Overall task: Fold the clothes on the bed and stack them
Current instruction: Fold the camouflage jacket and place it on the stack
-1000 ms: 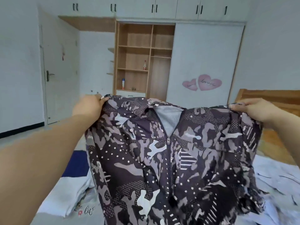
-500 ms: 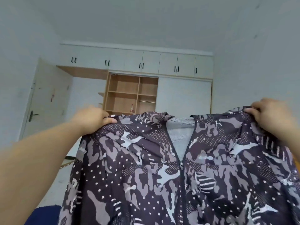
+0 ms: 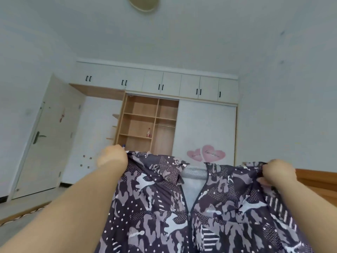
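Left hand (image 3: 113, 159) grips the jacket (image 3: 200, 216) shoulder at 9 o'clock; right hand (image 3: 279, 172) pinches the other at 3. Jacket hangs toward 6, both hands level.

The spread jacket (image 3: 200, 216) fills the space ahead; air above is open.

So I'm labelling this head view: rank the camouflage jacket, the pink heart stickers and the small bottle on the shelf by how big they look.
1. Camouflage jacket, by far the largest, though nearness to the camera inflates it.
2. Pink heart stickers on the wardrobe door.
3. Small bottle, tiny and far off.
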